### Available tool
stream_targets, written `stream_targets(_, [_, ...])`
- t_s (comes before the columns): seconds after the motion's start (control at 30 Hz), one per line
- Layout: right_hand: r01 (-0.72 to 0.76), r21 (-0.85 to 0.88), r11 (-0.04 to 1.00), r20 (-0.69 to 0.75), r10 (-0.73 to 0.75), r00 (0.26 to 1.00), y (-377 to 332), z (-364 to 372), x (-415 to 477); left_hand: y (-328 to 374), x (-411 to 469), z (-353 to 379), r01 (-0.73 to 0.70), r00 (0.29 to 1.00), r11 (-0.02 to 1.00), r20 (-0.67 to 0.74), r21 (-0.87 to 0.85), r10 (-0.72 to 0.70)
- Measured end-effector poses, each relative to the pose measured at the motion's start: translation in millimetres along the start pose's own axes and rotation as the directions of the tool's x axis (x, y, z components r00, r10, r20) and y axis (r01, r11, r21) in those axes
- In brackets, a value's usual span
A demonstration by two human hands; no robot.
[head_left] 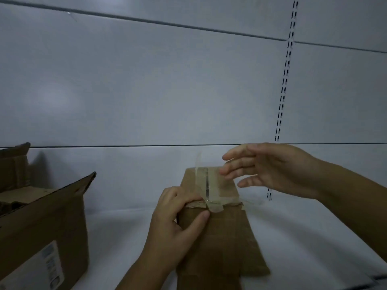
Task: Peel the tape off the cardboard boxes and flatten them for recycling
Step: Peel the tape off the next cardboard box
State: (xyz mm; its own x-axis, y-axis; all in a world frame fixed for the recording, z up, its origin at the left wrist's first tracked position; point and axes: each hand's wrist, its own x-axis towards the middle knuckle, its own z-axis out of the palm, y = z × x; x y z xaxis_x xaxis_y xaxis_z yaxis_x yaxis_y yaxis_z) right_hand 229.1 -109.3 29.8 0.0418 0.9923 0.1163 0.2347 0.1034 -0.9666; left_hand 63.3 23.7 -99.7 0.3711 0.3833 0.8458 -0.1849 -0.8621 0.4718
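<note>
In front of you stands a pale grey panel wall (pixel 146 91), crossed by dark thin seams (pixel 146 20). On your right a slotted metal rail (pixel 286 65) runs up it. Below is a white shelf (pixel 113 227). The light is dim.

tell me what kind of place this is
Likely a shop stockroom or retail shelving bay: white panelled back wall, black-slotted vertical shelf rail, open brown cardboard box, smaller taped brown cardboard box.
</note>
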Motion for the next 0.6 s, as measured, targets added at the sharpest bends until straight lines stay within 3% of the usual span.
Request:
stream_targets(0.07, [0.113, -0.384, 0.916, 0.002, -0.121, 0.993, 2, 3, -7, 2, 0, 3, 0.001, 1.000, 0.998, -0.002, 0.058, -0.001])
stream_targets(0.13, [0.115, -0.730, 0.673, 0.078, -0.086, 0.993, 13, 12, -15, 5, 0, 5, 0.015, 1.000, 0.994, -0.014, 0.110, -0.013])
stream_targets(0.2, [0.190, -0.900, 0.393, 0.124, -0.188, 0.974, 29, 21, -16, 8, 1, 7, 0.037, 0.999, 0.989, -0.029, 0.142, -0.033])
stream_targets(0.23, [0.244, -0.912, 0.330, 0.150, -0.285, 0.947, 37, 23, -14, 9, 1, 7, 0.052, 0.998, 0.987, -0.035, 0.153, -0.048])
stream_targets(0.27, [0.285, -0.897, 0.339, 0.152, -0.368, 0.917, 42, 26, -11, 10, 1, 9, 0.065, 0.997, 0.984, -0.040, 0.168, -0.059])
stream_targets(0.37, [0.312, -0.771, 0.556, 0.029, -0.459, 0.888, 46, 24, -2, 14, 0, 11, 0.112, 0.993, 0.975, -0.046, 0.194, -0.105])
stream_targets(0.47, [0.238, -0.676, 0.698, -0.032, -0.350, 0.936, 38, 17, 13, 21, -1, 13, 0.222, 0.974, 0.954, -0.097, 0.202, -0.206])
stream_targets(0.6, [0.094, -0.507, 0.857, -0.088, -0.161, 0.983, 30, 10, 34, 37, -6, 25, 0.342, 0.918, 0.909, -0.289, 0.237, -0.270])
